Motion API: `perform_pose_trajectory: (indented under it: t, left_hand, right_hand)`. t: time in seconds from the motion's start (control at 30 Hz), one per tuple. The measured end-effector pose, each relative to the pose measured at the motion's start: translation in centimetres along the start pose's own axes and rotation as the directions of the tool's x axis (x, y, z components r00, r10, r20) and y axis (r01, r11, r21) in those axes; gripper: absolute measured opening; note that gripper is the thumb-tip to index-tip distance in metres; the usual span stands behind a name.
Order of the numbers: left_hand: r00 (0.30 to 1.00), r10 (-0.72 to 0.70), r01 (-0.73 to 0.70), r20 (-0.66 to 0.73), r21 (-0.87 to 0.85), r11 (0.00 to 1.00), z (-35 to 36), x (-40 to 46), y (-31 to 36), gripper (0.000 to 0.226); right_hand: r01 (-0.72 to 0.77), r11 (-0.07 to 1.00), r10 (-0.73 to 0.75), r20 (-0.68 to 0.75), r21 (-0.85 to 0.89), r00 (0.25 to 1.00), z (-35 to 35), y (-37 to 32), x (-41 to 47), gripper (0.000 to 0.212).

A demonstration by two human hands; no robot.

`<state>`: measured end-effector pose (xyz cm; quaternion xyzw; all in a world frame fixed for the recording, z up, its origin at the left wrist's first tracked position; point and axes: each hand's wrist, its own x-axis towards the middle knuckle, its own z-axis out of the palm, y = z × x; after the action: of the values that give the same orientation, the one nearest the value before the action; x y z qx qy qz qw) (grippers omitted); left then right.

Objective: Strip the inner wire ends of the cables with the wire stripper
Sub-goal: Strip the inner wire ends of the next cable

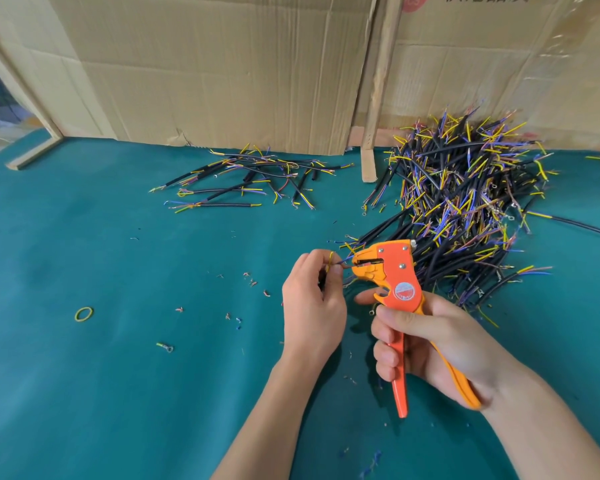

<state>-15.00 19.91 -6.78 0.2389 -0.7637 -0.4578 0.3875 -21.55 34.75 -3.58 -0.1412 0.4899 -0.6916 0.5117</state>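
Observation:
My right hand (430, 341) grips the handles of an orange wire stripper (394, 275), its jaws pointing left. My left hand (312, 299) pinches a short cable (331, 261) whose yellow inner wire loops upward. One thin inner wire reaches from my fingers into the stripper's jaws. Most of the cable is hidden inside my left hand. A big pile of black cables (465, 202) with yellow and blue inner wires lies at the right behind the stripper. A smaller, flatter group of cables (250, 178) lies at the back centre.
The green table cover (101, 341) carries scattered insulation scraps (250, 278), a yellow rubber band (84, 314) and a loose ring terminal (165, 347). Cardboard sheets (222, 64) and a wooden post (378, 98) stand along the back edge.

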Motion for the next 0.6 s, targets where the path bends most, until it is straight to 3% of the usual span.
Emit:
perform_pose_trajectory:
  t: [0.6]
  left_hand:
    - [1.0,-0.021,0.021,-0.003,-0.025,0.999,-0.12,0.0,0.03,0.012]
  right_hand:
    - [0.02,1.0,-0.02,0.089,-0.005,0.996,-0.4,0.15,-0.11,0.054]
